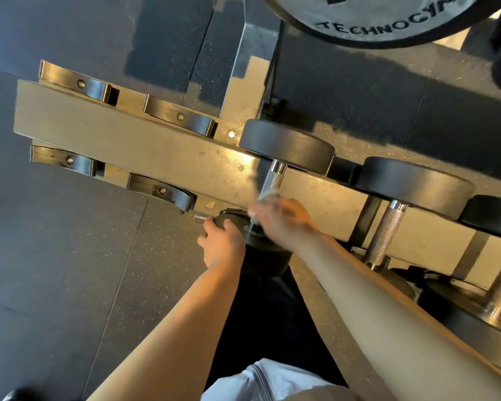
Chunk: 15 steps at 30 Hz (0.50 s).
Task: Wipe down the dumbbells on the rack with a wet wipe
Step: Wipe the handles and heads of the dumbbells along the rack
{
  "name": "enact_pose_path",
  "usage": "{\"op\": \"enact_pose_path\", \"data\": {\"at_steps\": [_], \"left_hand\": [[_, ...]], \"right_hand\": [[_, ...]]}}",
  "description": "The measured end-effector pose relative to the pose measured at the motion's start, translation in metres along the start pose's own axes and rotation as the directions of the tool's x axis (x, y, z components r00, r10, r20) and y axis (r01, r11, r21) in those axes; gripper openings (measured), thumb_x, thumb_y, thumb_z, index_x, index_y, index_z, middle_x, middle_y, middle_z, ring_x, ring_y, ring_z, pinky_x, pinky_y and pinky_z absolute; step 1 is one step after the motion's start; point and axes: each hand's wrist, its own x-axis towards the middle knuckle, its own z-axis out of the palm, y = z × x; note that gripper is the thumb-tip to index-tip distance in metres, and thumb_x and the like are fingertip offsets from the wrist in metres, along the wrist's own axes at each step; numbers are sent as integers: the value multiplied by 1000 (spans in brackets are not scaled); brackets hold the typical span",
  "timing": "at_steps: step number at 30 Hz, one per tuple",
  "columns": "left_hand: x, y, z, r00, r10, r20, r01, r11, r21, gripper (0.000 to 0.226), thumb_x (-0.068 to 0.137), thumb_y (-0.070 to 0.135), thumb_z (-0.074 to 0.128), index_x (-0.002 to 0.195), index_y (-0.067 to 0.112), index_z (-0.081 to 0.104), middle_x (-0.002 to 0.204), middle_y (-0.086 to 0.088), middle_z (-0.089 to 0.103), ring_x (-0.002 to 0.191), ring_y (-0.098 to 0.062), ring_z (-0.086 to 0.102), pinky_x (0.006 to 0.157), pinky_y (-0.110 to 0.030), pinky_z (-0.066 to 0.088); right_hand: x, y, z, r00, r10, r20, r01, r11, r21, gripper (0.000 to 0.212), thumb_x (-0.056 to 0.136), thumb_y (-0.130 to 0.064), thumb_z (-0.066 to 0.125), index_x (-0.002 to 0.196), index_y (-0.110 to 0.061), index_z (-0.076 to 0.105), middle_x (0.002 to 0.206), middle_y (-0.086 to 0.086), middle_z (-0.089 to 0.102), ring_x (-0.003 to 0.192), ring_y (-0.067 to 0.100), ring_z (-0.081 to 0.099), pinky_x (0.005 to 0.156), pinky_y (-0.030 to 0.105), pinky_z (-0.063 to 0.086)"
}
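On the rack's [145, 140] left stand four bare cradles [78, 85]. Near its middle, the left hand [223, 244] curls over the near head of a dumbbell [285, 141]. Beside it, the blurred right hand [284, 219] pinches a white wet wipe [268, 195] against the knurled handle. Further right sits a second dumbbell [414, 180].

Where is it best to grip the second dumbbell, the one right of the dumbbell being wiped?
Probably the knurled handle of the second dumbbell, taken from above at mid-length. It lies bare between the two heads, and the knurling gives grip; the round heads look too wide.
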Motion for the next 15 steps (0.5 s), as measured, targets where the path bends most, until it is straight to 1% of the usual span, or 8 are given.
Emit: {"op": "enact_pose_path", "data": {"at_steps": [2,5,6,8,10,11,13,15], "left_hand": [[1,-1,0,1000,-7,8,7,1000,-7,49,103,32,33,150,22,24,149,-16,28,122,-38,46,105,-44,36],[0,-1,-1,1000,10,16,-10,1000,-10,49,103,32,32,151,22,24,150,-17,27,123,-38,45,104,-43,34],[1,-2,-1,1000,15,13,-15,1000,-9,49,103,31,32,151,22,23,150,-17,27,123,-38,44,103,-42,33],[1,-2,0,1000,21,20,-21,1000,-16,49,103,30,31,151,21,23,149,-17,27,121,-37,45,102,-42,34],[1,-3,-1,999,37,32,-36,999,-23,49,103,29,31,151,21,22,149,-16,26,119,-37,46,102,-43,34],[1,-4,-1,999,42,35,-41,999,-24,49,103,29,31,151,21,22,148,-16,26,118,-37,46,103,-43,35],[3,-6,-2,998,42,46,-41,999,-31,49,103,29,30,151,21,23,149,-16,26,120,-38,44,102,-43,34],[5,-6,-3,996,56,66,-53,998,-40,49,103,27,30,151,19,22,150,-15,25,125,-38,39,101,-43,34]], "right_hand": [[-3,-12,3,986,-38,162,55,993,-104,26,97,-21,42,106,-17,66,106,9,62,94,25,59,82,38,51],[3,-27,-11,973,-5,229,67,963,-261,25,96,-17,43,108,-17,65,109,11,63,101,29,60,82,33,48],[10,-29,-18,978,28,207,46,938,-345,25,97,-15,42,109,-14,63,110,11,62,102,29,59,78,32,45],[21,-30,-31,998,39,42,-13,868,-497,26,97,-7,39,114,-7,59,110,12,61,100,28,60,70,33,41],[26,-28,-40,990,-53,-127,-43,760,-649,30,91,-3,42,114,-6,60,105,10,64,91,26,66,64,33,47],[26,-25,-41,980,-70,-185,-80,715,-695,31,85,-4,46,109,-8,64,97,6,67,80,23,69,58,30,49],[21,-20,-41,968,-96,-234,-95,719,-688,27,70,-11,61,95,-13,71,83,2,69,61,17,67,47,24,47],[20,-11,-34,974,-57,-217,-89,789,-608,29,75,-9,62,104,-11,66,101,7,66,74,23,68,54,28,46]]}}
